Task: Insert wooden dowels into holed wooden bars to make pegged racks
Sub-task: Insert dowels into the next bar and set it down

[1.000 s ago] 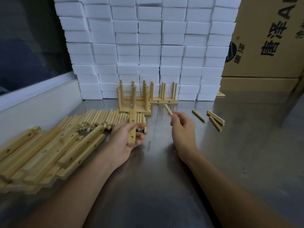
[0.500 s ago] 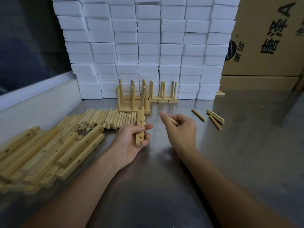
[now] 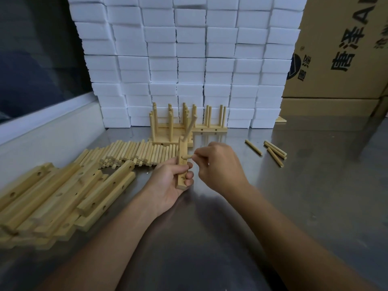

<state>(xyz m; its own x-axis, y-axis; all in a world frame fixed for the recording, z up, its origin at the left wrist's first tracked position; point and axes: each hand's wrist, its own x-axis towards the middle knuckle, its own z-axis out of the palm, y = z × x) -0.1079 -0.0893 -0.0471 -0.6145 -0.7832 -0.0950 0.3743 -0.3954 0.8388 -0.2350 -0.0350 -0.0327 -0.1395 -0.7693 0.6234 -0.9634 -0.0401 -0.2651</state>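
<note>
- Centrally, the left hand (image 3: 168,181) grips a short pale holed wooden bar (image 3: 182,164) above the grey steel table (image 3: 315,206), its far end carrying one tilted peg (image 3: 190,128).
- Just beside it, the right hand (image 3: 220,166) pinches a short round wooden dowel (image 3: 187,156), whose tip meets the bar's middle hole.
- Loose dowels (image 3: 134,153) lie in a row behind; spare bars (image 3: 63,196) are piled at left.
- Finished pegged racks (image 3: 178,122) stand before stacked white foam blocks (image 3: 189,59).

right hand (image 3: 218,164) now at the bar (image 3: 182,164) — dowel (image 3: 187,156) tip entering its middle hole, bar raised nearer upright
</note>
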